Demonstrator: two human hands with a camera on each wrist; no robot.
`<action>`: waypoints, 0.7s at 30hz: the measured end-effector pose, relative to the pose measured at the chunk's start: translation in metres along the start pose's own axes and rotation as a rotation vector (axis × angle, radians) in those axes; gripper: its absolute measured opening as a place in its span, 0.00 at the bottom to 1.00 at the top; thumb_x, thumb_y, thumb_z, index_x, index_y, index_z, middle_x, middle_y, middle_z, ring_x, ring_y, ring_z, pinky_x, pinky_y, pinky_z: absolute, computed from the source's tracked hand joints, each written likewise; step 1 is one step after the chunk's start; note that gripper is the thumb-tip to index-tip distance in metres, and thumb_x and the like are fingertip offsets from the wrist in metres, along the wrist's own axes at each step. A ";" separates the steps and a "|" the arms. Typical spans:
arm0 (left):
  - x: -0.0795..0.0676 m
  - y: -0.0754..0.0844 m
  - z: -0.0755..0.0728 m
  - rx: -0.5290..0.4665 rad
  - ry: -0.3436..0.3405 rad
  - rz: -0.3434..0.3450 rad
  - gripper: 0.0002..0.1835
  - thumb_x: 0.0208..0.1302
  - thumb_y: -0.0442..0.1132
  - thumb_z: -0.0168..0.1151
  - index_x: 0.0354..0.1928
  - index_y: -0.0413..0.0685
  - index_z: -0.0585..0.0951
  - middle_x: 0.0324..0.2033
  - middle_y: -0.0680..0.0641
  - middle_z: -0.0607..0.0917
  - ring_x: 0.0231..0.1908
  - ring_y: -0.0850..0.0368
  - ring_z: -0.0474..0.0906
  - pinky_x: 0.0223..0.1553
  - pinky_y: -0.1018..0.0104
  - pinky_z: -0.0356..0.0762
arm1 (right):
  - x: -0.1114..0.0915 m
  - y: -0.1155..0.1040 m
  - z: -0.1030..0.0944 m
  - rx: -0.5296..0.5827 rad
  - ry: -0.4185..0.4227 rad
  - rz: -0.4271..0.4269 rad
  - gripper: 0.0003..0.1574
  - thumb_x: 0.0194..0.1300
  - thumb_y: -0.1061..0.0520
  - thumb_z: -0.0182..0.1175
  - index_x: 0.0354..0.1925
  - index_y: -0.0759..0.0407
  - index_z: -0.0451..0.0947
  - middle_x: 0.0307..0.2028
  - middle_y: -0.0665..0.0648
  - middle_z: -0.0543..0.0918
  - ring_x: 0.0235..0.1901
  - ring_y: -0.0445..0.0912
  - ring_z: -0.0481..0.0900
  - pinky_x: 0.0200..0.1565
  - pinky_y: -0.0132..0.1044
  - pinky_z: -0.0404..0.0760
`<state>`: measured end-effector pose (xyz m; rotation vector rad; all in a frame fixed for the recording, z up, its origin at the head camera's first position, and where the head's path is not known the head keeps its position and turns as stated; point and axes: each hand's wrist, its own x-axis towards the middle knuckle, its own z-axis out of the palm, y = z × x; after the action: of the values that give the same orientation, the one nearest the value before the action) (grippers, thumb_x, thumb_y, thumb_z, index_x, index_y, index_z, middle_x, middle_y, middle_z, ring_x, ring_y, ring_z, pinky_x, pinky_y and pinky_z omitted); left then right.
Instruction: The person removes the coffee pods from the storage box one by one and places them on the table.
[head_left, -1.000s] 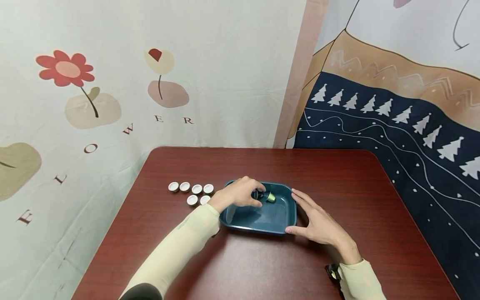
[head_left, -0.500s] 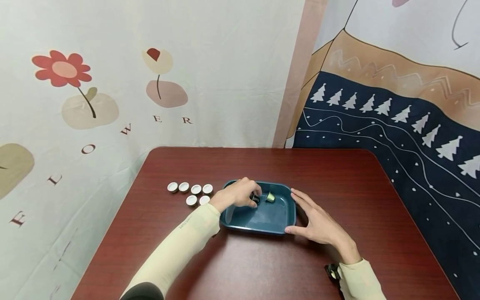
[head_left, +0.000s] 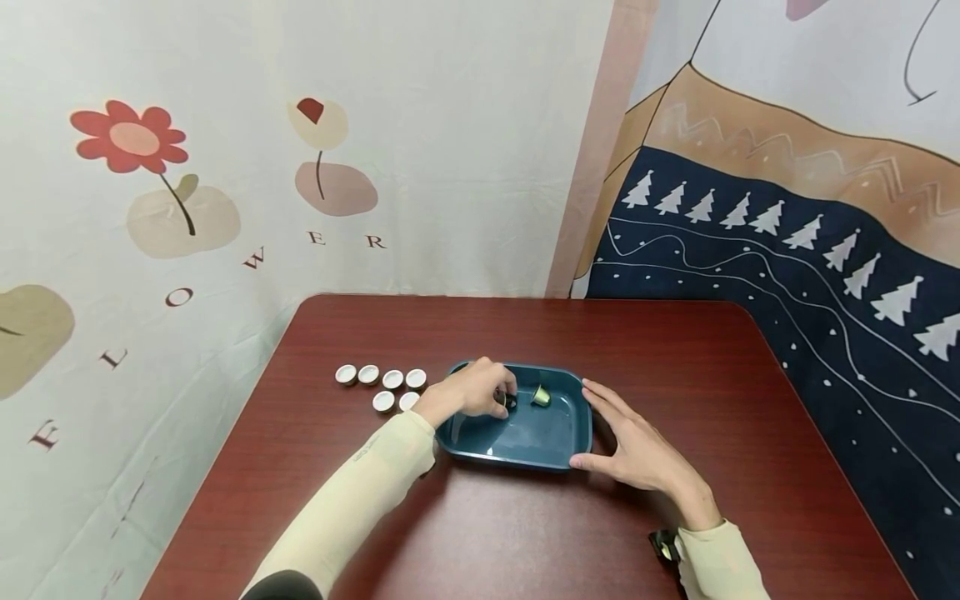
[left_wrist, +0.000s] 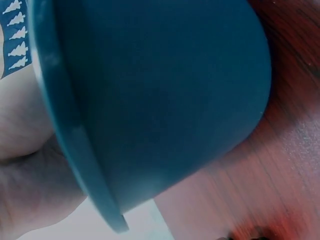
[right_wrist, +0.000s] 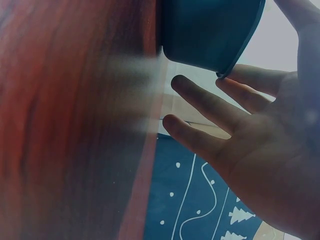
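In the head view my left hand point(head_left: 472, 390) reaches over the left rim of a blue rectangular tray point(head_left: 532, 437). Its fingers and thumb curl around a small black coffee capsule point(head_left: 511, 401), which the hand partly hides. A green capsule point(head_left: 541, 396) lies on its side in the tray, just right of that hand. My right hand point(head_left: 641, 446) spreads its fingers along the tray's right end, thumb at the near corner. The right wrist view has fingertips right at the tray rim point(right_wrist: 222, 75). In the left wrist view the tray's outer wall point(left_wrist: 165, 100) hides the fingertips.
Several capsules with white tops point(head_left: 392, 380) stand in two loose rows on the brown table point(head_left: 510, 533), left of the tray. The nearest one is close to my left wrist. Printed cloths point(head_left: 465, 167) hang behind the table.
My left hand has drawn slightly left inside the tray, and the black capsule has come left with it, away from the green one. The right hand keeps its place.
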<state>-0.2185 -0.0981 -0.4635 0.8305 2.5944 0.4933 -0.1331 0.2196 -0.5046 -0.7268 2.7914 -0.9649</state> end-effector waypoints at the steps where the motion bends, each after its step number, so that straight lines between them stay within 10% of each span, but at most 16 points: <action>1: -0.001 -0.001 0.000 -0.010 0.006 0.005 0.16 0.71 0.39 0.81 0.57 0.47 0.91 0.52 0.43 0.94 0.54 0.49 0.91 0.59 0.52 0.91 | 0.000 0.000 0.000 0.000 -0.001 0.001 0.69 0.66 0.31 0.81 0.90 0.55 0.60 0.90 0.55 0.61 0.84 0.61 0.70 0.75 0.67 0.79; 21: -0.032 -0.009 -0.005 -0.162 0.271 0.070 0.18 0.69 0.43 0.82 0.58 0.47 0.91 0.48 0.48 0.96 0.49 0.55 0.93 0.54 0.63 0.90 | -0.001 0.001 0.000 0.011 -0.003 -0.001 0.71 0.65 0.25 0.78 0.90 0.55 0.59 0.90 0.55 0.60 0.85 0.61 0.69 0.76 0.67 0.79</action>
<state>-0.2008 -0.1256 -0.4550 0.8532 2.7255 0.8791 -0.1329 0.2208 -0.5054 -0.7273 2.7810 -0.9784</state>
